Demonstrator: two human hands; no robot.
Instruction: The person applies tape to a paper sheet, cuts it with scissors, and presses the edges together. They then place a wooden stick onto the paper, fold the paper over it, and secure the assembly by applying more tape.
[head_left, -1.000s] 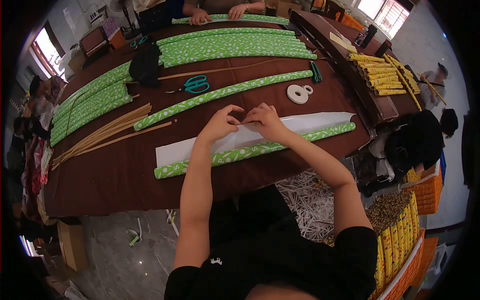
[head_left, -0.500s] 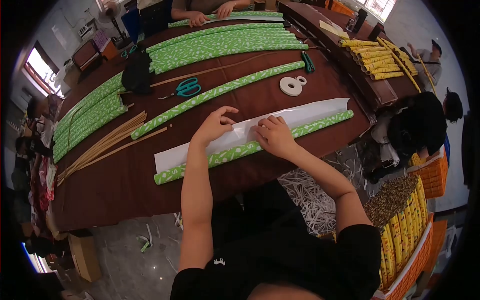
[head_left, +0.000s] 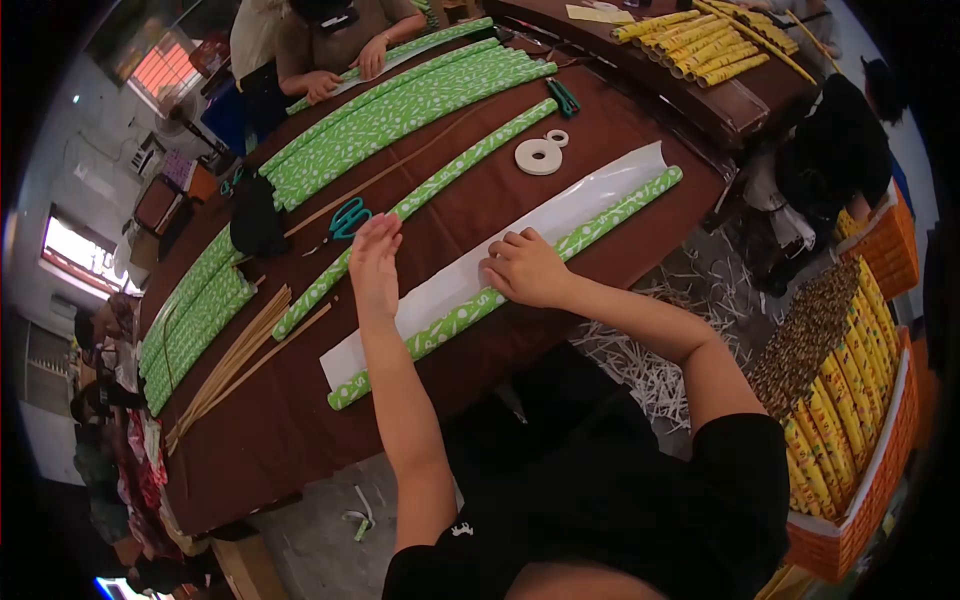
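A green patterned sheet of wrapping paper (head_left: 590, 200) lies partly rolled on the table, white inside facing up, its green roll (head_left: 620, 212) along the near edge. My right hand (head_left: 527, 268) is on the sheet near its middle, fingers curled down against the paper and the roll. My left hand (head_left: 376, 268) is raised at the sheet's left part, fingers stretched out and holding nothing. Just beyond it lie teal-handled scissors (head_left: 348, 218) and a finished green paper roll (head_left: 450, 172). Two white tape rolls (head_left: 538, 156) sit beyond the sheet.
Stacked green rolls (head_left: 390, 115) lie across the table (head_left: 300, 425), with more at left beside thin brown sticks (head_left: 235, 350). A co-worker's hands (head_left: 372, 58) touch green paper at the far side. Yellow rolls fill an orange basket (head_left: 850, 535) at right.
My left hand has lifted off the sheet and moved left, its fingers straightening upward. My right hand stays on the paper. The head view has tilted and shifted.
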